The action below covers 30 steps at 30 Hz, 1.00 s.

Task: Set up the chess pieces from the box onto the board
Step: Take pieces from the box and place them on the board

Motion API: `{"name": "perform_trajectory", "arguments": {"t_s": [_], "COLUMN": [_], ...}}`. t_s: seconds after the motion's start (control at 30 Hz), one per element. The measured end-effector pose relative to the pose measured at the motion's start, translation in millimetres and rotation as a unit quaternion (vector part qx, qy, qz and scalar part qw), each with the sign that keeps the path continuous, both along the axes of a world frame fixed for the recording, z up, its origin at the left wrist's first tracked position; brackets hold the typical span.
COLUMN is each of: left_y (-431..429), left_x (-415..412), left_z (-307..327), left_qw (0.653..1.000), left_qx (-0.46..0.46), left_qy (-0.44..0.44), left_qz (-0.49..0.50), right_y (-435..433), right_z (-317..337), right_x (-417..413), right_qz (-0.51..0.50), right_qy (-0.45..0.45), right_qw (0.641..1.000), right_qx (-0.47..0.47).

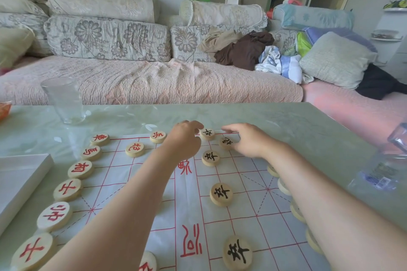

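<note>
A white paper board [242, 211] with red grid lines lies on the table. Round wooden discs with red characters [80, 169] line its left edge. Black-character discs [221, 194] stand in a column right of the middle, and more sit under my right forearm. My left hand [184, 138] reaches to the far edge, palm down, its fingertips beside a black-character disc [207, 134]. My right hand [248, 139] lies at the far right corner, fingers stretched left, next to another black disc [226, 143]. Whether either hand holds a disc is hidden.
A white box [21, 179] sits left of the board. A clear drinking glass [63, 99] stands at the far left. A clear plastic bottle [383, 169] lies at the right edge. A sofa with cushions and clothes runs behind the pale green table [297, 123].
</note>
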State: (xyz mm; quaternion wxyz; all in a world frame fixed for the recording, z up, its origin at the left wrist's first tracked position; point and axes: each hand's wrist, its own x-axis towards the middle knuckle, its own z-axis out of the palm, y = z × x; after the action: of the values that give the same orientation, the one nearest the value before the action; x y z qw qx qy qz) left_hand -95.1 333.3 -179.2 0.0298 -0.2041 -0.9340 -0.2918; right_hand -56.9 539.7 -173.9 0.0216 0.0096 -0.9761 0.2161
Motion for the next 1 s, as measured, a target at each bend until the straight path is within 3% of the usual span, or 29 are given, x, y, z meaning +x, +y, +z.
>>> {"name": "perform_trajectory", "arguments": {"t_s": [0.2,0.57,0.73,1.0], "left_y": [5,30,23,32], "left_x": [-22,-44,-47,-47], "left_z": [-11,-23,-20,-22], "left_qw": [0.998,0.995,0.999,0.998], "left_qx": [-0.057,-0.055,-0.041,-0.046], "left_qy": [0.032,0.037,0.019,0.029], "left_qz": [0.025,0.069,0.020,0.027], "right_y": [1,8,10,10], "right_z": [1,-8,-7,-11], "right_x": [-7,-7,-7,-8], "right_qz": [0.009,-0.003,0.003,0.006], "right_qy": [-0.023,-0.016,-0.023,-0.002], "right_qw": [1.000,0.999,0.999,1.000], "right_qx": [-0.008,-0.038,-0.034,-0.030]}}
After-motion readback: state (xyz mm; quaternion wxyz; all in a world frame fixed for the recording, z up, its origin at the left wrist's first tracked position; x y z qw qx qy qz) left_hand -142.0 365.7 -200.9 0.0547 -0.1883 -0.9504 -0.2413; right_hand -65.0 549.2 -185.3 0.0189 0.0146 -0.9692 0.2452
